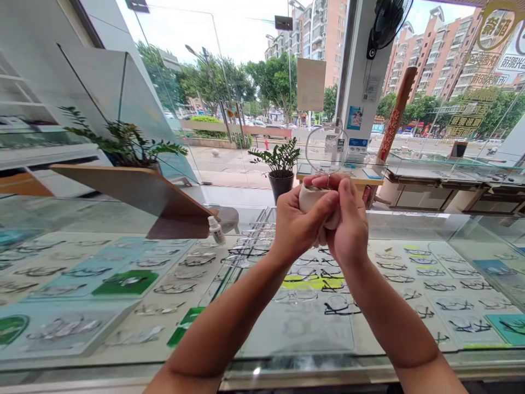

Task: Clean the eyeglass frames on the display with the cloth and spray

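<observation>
Both my hands are raised together above a glass display counter (410, 224). My left hand (296, 221) and my right hand (348, 224) are closed around a pale cloth (308, 198). A thin, clear-rimmed pair of glasses (324, 146) sticks up from between the fingers, its lens above my knuckles. The cloth wraps the lower part of the glasses, which is hidden by my fingers.
Several eyeglass frames (336, 303) lie on trays under the counter glass. A small white dropper bottle (215, 230) stands on the counter beside a slanted wooden board (135, 189). A potted plant (280, 167) sits behind my hands. More counters (451, 169) stand at the right by the window.
</observation>
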The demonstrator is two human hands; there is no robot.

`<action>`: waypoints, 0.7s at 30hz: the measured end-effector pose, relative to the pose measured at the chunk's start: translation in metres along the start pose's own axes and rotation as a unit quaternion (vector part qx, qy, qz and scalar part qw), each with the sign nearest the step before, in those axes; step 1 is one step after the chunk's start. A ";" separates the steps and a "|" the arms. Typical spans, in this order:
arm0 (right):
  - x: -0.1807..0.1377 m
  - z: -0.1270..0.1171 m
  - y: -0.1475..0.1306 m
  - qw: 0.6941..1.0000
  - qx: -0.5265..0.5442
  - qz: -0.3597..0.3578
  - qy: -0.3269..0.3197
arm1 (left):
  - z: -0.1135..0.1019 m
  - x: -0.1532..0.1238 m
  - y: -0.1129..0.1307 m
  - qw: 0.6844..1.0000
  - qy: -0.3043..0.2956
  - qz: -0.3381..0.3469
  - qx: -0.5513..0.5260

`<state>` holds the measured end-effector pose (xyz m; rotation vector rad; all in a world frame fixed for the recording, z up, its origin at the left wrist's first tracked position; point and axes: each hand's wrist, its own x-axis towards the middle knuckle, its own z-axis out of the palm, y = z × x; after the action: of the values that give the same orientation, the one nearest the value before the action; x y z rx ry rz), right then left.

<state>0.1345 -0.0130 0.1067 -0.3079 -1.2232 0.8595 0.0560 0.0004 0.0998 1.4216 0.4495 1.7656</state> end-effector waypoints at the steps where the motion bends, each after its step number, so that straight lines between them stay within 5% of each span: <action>1: -0.001 0.000 0.001 1.000 -0.011 -0.004 -0.009 | 0.000 0.000 0.001 1.000 0.009 0.001 -0.005; 6: -0.005 -0.003 0.001 0.994 -0.068 -0.042 -0.074 | -0.002 0.003 0.008 0.998 0.053 -0.002 -0.038; 12: -0.002 -0.010 -0.009 0.989 -0.113 -0.035 -0.086 | -0.008 0.009 0.015 0.999 0.037 -0.019 -0.027; 21: 0.007 -0.016 -0.011 1.000 -0.023 0.003 0.005 | -0.015 0.004 0.030 0.981 -0.180 -0.063 0.029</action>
<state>0.1543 -0.0119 0.1129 -0.3534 -1.2347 0.8346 0.0313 -0.0116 0.1187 1.6742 0.3882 1.3667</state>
